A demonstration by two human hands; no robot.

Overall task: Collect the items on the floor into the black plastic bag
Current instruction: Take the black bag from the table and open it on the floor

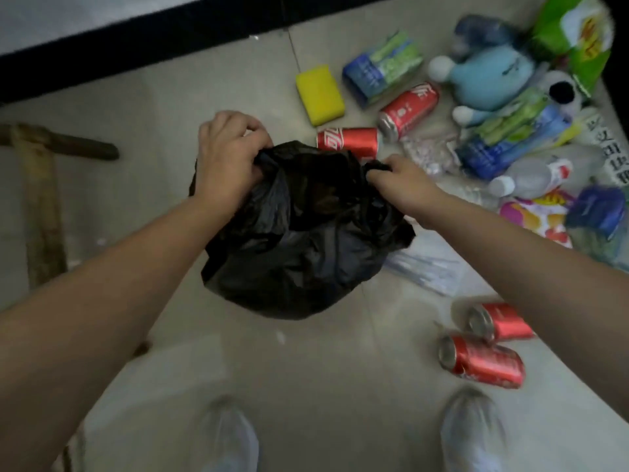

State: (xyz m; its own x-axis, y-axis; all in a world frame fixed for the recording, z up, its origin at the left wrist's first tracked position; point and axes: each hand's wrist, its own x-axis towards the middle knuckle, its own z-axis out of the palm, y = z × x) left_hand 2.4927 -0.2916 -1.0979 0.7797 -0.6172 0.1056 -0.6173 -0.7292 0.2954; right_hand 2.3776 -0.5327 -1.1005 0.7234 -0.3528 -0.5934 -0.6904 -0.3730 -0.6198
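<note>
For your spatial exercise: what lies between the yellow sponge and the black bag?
In the head view, one red can on its side lies between the yellow sponge and black bag.

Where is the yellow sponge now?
In the head view, the yellow rectangular sponge lies on the floor above centre, just left of the blue-green tissue pack.

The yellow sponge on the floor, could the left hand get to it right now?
Probably not yet: the left hand is gripping the black plastic bag. The yellow sponge lies uncovered just beyond it, so letting go would free the way.
</note>
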